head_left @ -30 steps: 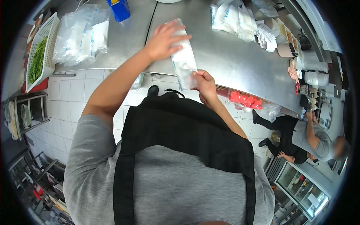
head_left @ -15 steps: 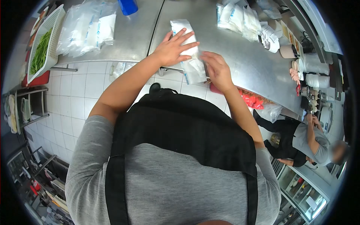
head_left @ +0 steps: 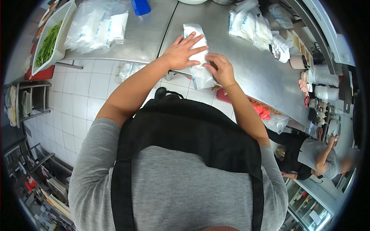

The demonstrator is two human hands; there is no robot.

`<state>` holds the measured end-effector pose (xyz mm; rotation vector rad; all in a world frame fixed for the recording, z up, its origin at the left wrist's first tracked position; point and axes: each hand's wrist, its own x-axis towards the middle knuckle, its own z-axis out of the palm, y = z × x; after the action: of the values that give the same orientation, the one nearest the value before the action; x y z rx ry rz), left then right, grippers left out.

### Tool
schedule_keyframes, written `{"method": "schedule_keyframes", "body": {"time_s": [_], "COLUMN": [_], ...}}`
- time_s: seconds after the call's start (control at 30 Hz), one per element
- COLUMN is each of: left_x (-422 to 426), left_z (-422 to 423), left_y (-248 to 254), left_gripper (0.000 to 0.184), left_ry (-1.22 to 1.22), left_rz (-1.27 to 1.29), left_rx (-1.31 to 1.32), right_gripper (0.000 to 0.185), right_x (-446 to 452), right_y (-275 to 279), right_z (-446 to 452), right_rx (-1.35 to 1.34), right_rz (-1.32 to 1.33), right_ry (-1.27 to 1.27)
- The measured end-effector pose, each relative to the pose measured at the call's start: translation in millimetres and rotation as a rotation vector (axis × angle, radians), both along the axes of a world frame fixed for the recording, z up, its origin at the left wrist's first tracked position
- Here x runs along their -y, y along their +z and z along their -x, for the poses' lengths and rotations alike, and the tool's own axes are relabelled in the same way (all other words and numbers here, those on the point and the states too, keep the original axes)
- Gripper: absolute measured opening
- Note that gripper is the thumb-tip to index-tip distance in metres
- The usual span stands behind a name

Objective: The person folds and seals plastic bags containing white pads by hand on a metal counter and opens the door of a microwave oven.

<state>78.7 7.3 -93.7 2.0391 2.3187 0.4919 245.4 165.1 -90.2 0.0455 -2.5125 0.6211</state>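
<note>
A long white plastic packet with blue print [head_left: 202,79] lies on the steel table [head_left: 246,57], its lower end hanging at the front edge. My left hand [head_left: 185,53] rests palm down across the packet's upper part, fingers spread. Beside the packet's right edge is my right hand [head_left: 222,70], its fingers bent and its thumb apart from them, the tips at the plastic. Whether those tips grip the plastic is unclear.
Plastic packets lie at the left [head_left: 98,29] and upper right [head_left: 250,27]. A white basket [head_left: 65,36] holds greens at far left; a blue container [head_left: 141,7] stands at the top. At right, other people [head_left: 316,152] are beside the counter.
My right hand has let go of the packet's lower end, moved up along its right edge, and bent its fingers. My left hand has shifted onto the packet's middle. The view has shifted slightly.
</note>
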Motion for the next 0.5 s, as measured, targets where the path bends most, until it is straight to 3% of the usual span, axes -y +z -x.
{"method": "schedule_keyframes", "body": {"time_s": [0.13,0.23,0.5], "left_x": [-3.8,-9.4,-11.3], "left_z": [5.7,14.4,31.8], "left_y": [-1.1,-2.0,0.9], "left_gripper": [0.064,0.065,0.071], "left_ry": [0.007,0.031,-0.017], "left_rz": [-0.045,0.000,0.062], "left_rx": [0.033,0.004,-0.039], "right_gripper": [0.023,0.023,0.022], "right_x": [-3.9,-1.7,-1.3], "right_y": [-3.5,-2.1,10.1], "right_z": [1.2,4.3,-31.9], "right_rx": [0.015,0.148,0.061], "right_rz": [-0.035,0.128,0.068], "right_ry": [-0.041,-0.103,-0.007]}}
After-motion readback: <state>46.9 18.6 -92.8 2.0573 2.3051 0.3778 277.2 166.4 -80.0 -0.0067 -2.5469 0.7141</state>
